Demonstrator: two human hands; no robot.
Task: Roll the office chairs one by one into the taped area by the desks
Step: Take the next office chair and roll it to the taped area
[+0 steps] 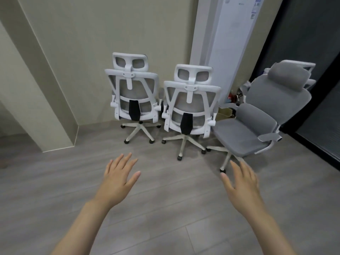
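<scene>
Three white-framed, grey mesh office chairs stood parked at the far side of the room, none of them inside any taped area that the view showed; neither tape nor desks were in sight. The left chair (134, 96) and the middle chair (190, 107) had their backs turned to the camera and their seats toward the beige wall (92, 52), probably pushed there to keep the floor free, and they stood just beside each other, armrests nearly touching. The right chair (261, 116) was turned sideways, its padded grey fabric seat and headrest facing left, just beside the middle chair. Each rode on a pale five-spoke base with small black castors, which should roll easily over the smooth grey wood-look plank floor (165, 208). The backs showed hard glossy plastic ribs, a black lumbar piece and see-through mesh. The left hand (118, 181) and the right hand (242, 186) were both held out, fingers spread and straight, holding nothing and well apart from any chair, seemingly reaching to take the first one.
</scene>
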